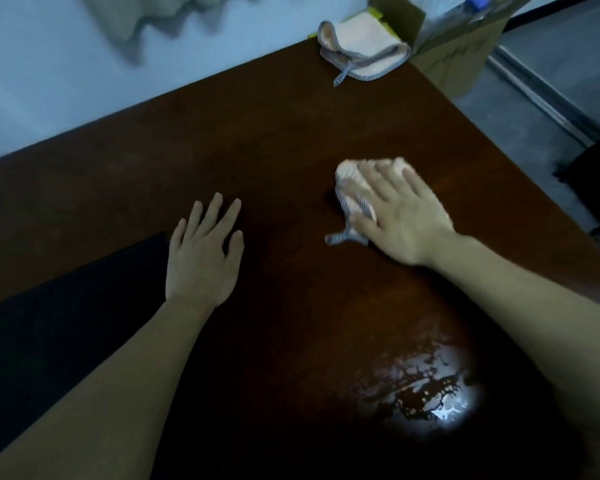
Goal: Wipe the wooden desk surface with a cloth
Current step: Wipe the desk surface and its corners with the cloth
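Left hand (201, 258) flat on the wooden desk (274, 140) toward its left edge, fingers straight and slightly spread, holding nothing, right hand (400, 216) nearer the right edge, fingers extended, pressing a crumpled cloth (352, 192) against the desk, second folded cloth (361, 50) at the far corner.

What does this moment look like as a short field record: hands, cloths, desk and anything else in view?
right hand: pressing flat on the cloth, fingers spread
cloth in use: pale, with grey patterned edging, bunched under the hand, blurred
left hand: open, palm down on the desk, holding nothing
desk: dark wood, with a bright wet-looking patch at the near edge
spare cloth: folded, at the desk's far corner
cardboard box: beyond that corner
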A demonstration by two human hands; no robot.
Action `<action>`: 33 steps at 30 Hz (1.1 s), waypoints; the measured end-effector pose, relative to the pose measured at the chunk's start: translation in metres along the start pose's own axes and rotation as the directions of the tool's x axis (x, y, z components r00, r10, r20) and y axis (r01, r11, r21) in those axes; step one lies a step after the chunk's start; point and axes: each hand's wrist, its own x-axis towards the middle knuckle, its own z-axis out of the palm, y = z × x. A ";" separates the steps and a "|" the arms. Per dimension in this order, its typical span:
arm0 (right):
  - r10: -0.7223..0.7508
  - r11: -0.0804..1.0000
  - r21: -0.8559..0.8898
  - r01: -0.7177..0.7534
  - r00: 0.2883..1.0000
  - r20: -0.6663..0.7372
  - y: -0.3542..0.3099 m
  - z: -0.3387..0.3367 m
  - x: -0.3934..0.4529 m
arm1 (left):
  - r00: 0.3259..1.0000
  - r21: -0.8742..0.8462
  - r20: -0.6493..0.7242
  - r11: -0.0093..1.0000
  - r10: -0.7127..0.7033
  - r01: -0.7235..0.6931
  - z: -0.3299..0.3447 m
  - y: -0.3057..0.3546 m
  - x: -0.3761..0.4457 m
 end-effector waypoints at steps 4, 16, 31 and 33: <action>0.157 0.987 0.027 -0.157 0.988 -0.014 -0.024 -0.009 0.017 | 1.000 0.015 0.006 1.000 0.021 -0.021 0.007 0.000 0.000; -0.240 0.964 -0.145 0.225 0.966 -0.100 0.005 0.043 -0.113 | 0.997 -0.004 0.008 0.998 0.070 -0.070 0.007 -0.004 0.000; -0.081 0.996 -0.042 0.075 0.986 -0.148 -0.055 0.045 -0.107 | 0.931 0.076 -0.075 0.933 0.357 -0.352 0.005 0.003 -0.004; -0.197 0.980 -0.060 0.191 0.974 -0.115 -0.048 0.053 -0.132 | 0.917 0.028 -0.096 0.922 0.388 -0.387 0.006 0.016 -0.004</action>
